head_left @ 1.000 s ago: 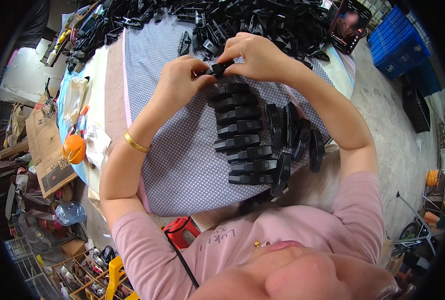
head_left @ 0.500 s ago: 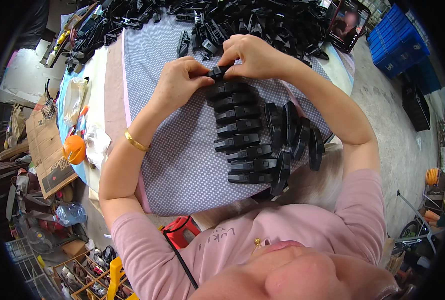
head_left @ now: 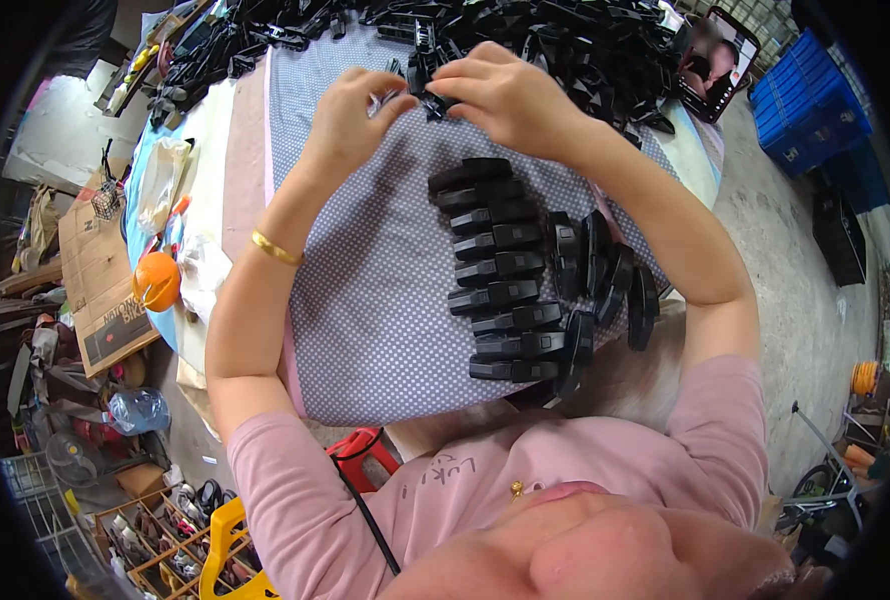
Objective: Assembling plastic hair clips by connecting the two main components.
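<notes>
Both my hands are at the near edge of a heap of black plastic parts (head_left: 605,70). My left hand (head_left: 360,115) has its thumb and fingers apart around dark pieces. My right hand (head_left: 510,100) is curved, with thumb and index finger spread beside a small black part (head_left: 435,106) between the two hands. Whether a fingertip touches it is hard to tell. Closer to me, a row of black plastic pieces (head_left: 500,266) lies side by side on the dotted cloth (head_left: 365,340). Several more pieces (head_left: 595,255) stand to its right.
A phone (head_left: 715,65) showing a video stands at the far right of the table. An orange round object (head_left: 156,281) and white plastic bags (head_left: 203,275) are at the left edge. Blue crates (head_left: 810,100) stand on the floor at the right. A red stool (head_left: 365,455) is below the table edge.
Both hands have moved away from me, from the row's far end to the heap. The black piece they were gripping is now out of their fingers, and the row's far end has another piece.
</notes>
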### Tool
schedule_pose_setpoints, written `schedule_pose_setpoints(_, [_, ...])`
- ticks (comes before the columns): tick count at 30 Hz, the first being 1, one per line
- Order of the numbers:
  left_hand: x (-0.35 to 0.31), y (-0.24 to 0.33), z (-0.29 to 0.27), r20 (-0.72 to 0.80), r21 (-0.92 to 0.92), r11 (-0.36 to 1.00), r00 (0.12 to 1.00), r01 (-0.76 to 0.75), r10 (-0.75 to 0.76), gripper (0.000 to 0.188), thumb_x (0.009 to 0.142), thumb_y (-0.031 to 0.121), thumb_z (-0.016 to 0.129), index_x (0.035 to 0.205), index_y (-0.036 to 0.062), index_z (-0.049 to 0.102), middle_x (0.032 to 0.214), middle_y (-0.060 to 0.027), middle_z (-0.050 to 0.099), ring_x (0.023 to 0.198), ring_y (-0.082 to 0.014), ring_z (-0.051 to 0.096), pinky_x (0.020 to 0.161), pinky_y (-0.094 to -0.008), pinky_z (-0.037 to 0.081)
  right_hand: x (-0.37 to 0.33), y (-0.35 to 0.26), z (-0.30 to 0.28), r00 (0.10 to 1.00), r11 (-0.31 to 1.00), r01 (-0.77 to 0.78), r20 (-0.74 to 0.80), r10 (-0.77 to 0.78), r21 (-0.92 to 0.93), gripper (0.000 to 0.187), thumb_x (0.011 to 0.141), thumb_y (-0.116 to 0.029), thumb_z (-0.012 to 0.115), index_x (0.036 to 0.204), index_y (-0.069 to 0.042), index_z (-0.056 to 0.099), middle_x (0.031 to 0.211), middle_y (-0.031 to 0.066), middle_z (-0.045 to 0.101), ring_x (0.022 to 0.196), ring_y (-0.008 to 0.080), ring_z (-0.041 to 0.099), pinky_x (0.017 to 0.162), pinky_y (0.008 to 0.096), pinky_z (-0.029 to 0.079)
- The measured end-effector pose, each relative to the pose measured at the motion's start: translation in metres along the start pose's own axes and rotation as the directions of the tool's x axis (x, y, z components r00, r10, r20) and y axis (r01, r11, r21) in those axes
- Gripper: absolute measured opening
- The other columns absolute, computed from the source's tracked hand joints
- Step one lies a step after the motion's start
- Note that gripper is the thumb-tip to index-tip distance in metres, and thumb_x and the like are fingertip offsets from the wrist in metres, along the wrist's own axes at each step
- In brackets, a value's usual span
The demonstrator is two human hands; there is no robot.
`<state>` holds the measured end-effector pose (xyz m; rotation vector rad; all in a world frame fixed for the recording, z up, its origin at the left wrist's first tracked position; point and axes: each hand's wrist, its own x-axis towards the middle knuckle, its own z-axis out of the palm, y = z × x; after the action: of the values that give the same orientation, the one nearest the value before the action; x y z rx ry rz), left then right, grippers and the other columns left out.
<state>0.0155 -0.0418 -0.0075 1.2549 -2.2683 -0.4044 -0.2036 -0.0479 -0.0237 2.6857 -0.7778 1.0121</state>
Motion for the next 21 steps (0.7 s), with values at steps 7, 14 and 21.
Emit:
schedule_pose_setpoints(7, [0.001,-0.029,0.012,-0.184,0.238,0.971,0.981,-0.022,0.067,0.038,0.079,0.024,0.067,0.109,0.0014,0.059,0.099,-0.0173,0.061,0.091,-0.0317,0.057,0.082,-0.0376,0.046,0.005,-0.009,0.017,0.978,0.898,0.051,0.204,0.043,-0.436,0.024,0.079,-0.022,0.063,0.1,-0.01,0.061,0.095,-0.0024,0.06,0.099,0.0154,0.05,0.08,0.0309,0.039])
schedule_pose_setpoints(14, [-0.007,-0.022,-0.001,-0.203,0.286,0.926,0.96,0.246,-0.193,0.029,0.075,0.019,0.066,0.093,-0.0041,0.062,0.088,-0.0169,0.062,0.085,-0.0307,0.059,0.077,-0.0382,0.046,-0.009,-0.005,0.002,0.992,0.986,-0.025,0.115,0.045,-0.167,0.023,0.076,-0.004,0.06,0.099,-0.006,0.064,0.101,0.0031,0.062,0.094,0.0194,0.055,0.085,0.0325,0.042])
schedule_pose_setpoints(21, [-0.022,0.041,-0.011,0.077,0.149,0.931,0.935,0.334,-0.347,0.047,0.074,0.016,0.065,0.112,-0.008,0.052,0.072,-0.0184,0.063,0.065,-0.0248,0.064,0.063,-0.0325,0.049,-0.009,0.004,-0.011,0.99,0.998,-0.047,-0.133,0.041,-0.037,0.034,0.075,-0.002,0.064,0.108,-0.004,0.061,0.1,0.0094,0.062,0.094,0.0243,0.057,0.086,0.0338,0.047])
